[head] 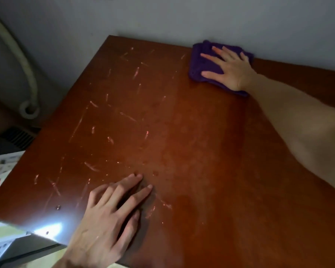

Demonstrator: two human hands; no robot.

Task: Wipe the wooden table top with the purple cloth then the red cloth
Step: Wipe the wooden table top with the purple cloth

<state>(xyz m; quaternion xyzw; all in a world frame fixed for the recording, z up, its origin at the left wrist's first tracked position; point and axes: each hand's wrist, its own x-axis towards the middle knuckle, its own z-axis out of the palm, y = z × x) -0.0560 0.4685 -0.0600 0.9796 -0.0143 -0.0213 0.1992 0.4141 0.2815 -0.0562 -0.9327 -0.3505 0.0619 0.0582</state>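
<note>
A single head-worn wide-angle camera looks steeply down and forward, close over the wooden table top [182, 132], tilted, taking in the wall [182, 16] at the far edge.

A dim room with a grey wall [162, 16] behind. A pale hose [25, 60] curves down at left, above a dark vent [17, 137].
</note>
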